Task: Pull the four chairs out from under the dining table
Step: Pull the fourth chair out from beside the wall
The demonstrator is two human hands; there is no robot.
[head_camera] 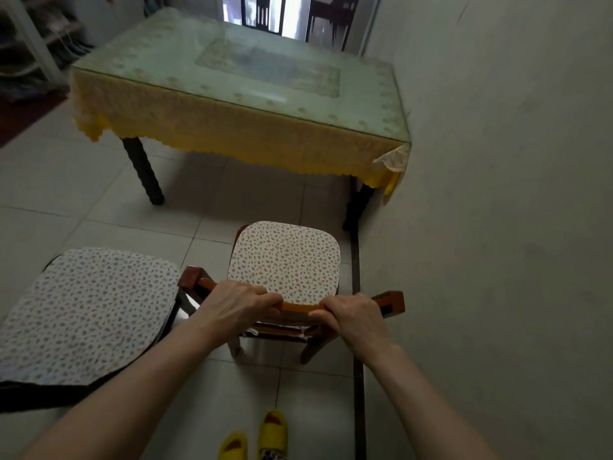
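A wooden chair (285,260) with a floral seat cushion stands on the tiled floor in front of the dining table (238,127), fully clear of it. My left hand (235,307) and my right hand (355,317) both grip the chair's brown top rail (295,308). To its left stands a second chair (83,310) with a floral cushion, also away from the table. The table has a glass top over a yellow lace cloth. At the table's far end, dark chair backs (265,11) show.
A pale wall (497,194) runs close along the right side of the table and chair. Shelving (30,44) stands at the far left. My feet in yellow slippers (262,436) are just behind the held chair. Open tiled floor (66,194) lies to the left.
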